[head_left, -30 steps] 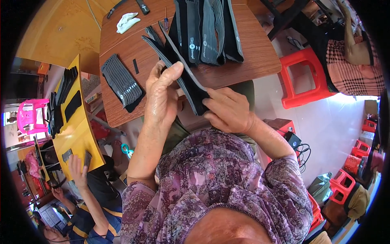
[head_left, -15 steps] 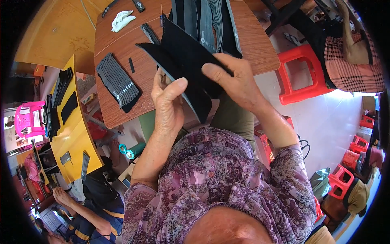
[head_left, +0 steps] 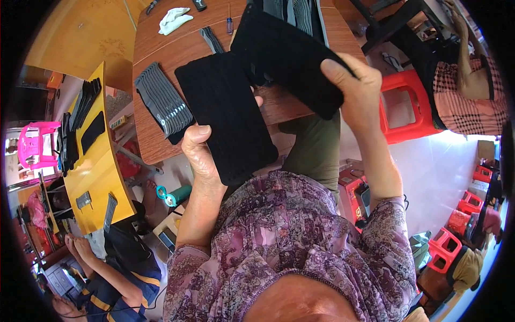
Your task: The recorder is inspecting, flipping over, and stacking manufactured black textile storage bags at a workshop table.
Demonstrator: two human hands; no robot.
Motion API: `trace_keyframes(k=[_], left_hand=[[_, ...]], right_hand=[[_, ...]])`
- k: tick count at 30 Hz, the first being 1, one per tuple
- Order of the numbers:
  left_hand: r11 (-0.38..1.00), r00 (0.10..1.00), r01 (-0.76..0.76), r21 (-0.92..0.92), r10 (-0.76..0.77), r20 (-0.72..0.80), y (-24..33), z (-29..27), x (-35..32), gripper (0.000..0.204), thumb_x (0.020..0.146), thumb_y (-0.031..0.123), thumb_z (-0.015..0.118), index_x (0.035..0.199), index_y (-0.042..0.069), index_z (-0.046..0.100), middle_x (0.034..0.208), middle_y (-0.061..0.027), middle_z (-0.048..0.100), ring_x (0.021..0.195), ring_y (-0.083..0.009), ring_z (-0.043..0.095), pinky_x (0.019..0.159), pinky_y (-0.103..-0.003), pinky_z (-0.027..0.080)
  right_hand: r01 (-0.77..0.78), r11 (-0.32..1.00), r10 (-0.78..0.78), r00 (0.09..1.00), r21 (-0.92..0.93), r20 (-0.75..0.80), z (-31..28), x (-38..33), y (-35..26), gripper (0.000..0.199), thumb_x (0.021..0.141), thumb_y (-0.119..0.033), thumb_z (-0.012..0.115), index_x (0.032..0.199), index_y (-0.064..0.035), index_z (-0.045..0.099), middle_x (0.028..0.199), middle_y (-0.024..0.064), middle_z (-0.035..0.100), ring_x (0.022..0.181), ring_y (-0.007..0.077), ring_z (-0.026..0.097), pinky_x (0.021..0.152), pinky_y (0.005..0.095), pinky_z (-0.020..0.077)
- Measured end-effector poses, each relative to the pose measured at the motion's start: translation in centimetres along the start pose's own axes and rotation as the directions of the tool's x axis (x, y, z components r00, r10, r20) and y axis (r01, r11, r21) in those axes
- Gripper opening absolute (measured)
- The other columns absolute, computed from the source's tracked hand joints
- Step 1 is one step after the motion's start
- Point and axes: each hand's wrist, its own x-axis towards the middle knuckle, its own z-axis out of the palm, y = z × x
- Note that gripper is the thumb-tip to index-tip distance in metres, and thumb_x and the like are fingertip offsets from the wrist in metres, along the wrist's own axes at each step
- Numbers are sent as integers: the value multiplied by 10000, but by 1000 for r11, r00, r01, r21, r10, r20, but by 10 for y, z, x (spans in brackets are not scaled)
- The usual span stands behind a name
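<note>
My left grip [head_left: 201, 155] is clamping a flat, black, rectangular fabric panel [head_left: 228, 118], its thumb pressing the left edge and its fingertips showing at the right edge. My right grip [head_left: 358, 88] is pinching a second black fabric panel [head_left: 289, 59], rectangular with rounded corners, by its near end, thumb on the upper face. I am holding both panels up over the near part of the brown wood-grain counter [head_left: 166, 45]; I cannot tell whether their far ends are touching. Left of the first panel, a fanned stack of grey fabric strips [head_left: 163, 102] is resting on the counter. Farther out, a blue-handled screwdriver [head_left: 229, 26] and a crumpled white cloth [head_left: 175, 20] are lying. Off the counter's right side, a red plastic stool [head_left: 426, 110] is standing.
</note>
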Motion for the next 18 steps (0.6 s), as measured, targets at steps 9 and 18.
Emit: trace_keyframes(k=[9, 18], left_hand=[[1000, 999, 24, 1, -24, 23, 5, 6, -1, 829, 624, 268, 549, 1357, -41, 313, 1292, -254, 450, 1166, -358, 500, 933, -412, 473], [999, 997, 29, -20, -28, 66, 6, -2, 5, 868, 617, 310, 572, 1362, -44, 300, 1311, -247, 433, 1167, -330, 505, 930, -431, 474]], right_hand=[[-133, 945, 146, 989, 298, -21, -13, 31, 11, 204, 768, -9, 661, 949, 83, 657, 861, 122, 672, 708, 160, 637, 681, 266, 525], [-87, 960, 100, 994, 266, -36, -12, 40, 0, 182, 771, -15, 665, 931, 70, 663, 822, 99, 668, 679, 148, 626, 649, 254, 513]])
